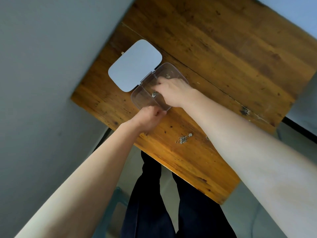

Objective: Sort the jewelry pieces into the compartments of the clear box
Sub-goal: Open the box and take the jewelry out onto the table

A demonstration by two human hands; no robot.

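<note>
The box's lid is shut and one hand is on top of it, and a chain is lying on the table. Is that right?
Not quite. The head view shows the lid swung open and lying flat on the table behind the clear box. The right hand reaches into the open box, not onto a closed lid. The chain does lie on the table.

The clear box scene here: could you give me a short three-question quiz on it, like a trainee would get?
1. True or false: the lid of the clear box lies open.
2. Which hand reaches into the box? A) the left hand B) the right hand
3. Fill in: a chain necklace lies on the wooden ____, outside the box.

Key: 1 true; 2 B; 3 table.
</note>
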